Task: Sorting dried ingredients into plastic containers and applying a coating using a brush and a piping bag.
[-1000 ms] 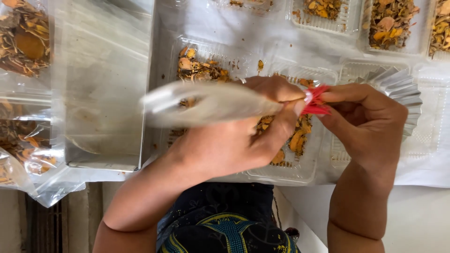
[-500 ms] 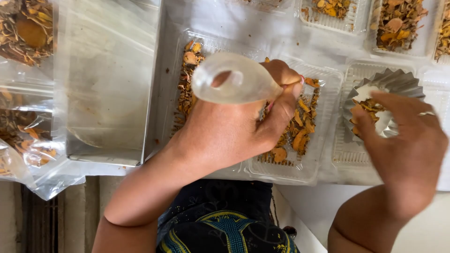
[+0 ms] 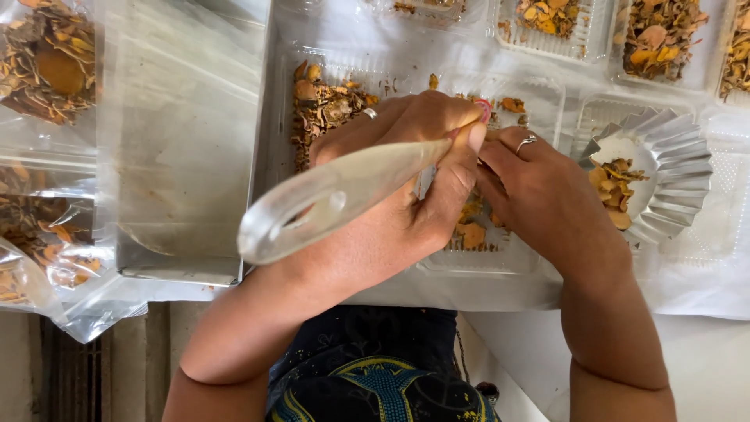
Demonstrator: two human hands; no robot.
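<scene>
Gripping a long, puffed-up clear plastic bag [image 3: 336, 199] in the left hand [image 3: 391, 211], fingers wrapped shut around its narrow end, thumb and forefinger pinching the neck. Holds the bag slantwise above the surface, rounded end pointing down-left toward the camera, neck up at the middle of the view. Shows a small red rubber band [image 3: 483, 110] right at the pinched neck, just past the left fingertips.

Brings the right hand [image 3: 547, 203] back against the neck, after half a second out over the fluted silver foil cup [image 3: 672, 172]. Meets the left hand knuckle to knuckle, fingers curled in narrow toward the band; cannot tell whether they grip the band or only touch it, since the left hand hides the tips. Puts both hands on the neck again, as a second ago, which reads as the closing of the bag going on rather than done. Has also tipped the bag lower than before.

Leaves the foil cup to the right, well apart from the hands, with orange-brown dried pieces inside. Covers most of a shallow clear plastic tray [image 3: 484, 262] of the same dried pieces under both hands. Sits beside a rectangular metal tray [image 3: 180, 156] to the left, with filled bags of dried pieces [image 3: 47, 62] beyond it. Finds nothing between the hands and the neck.
</scene>
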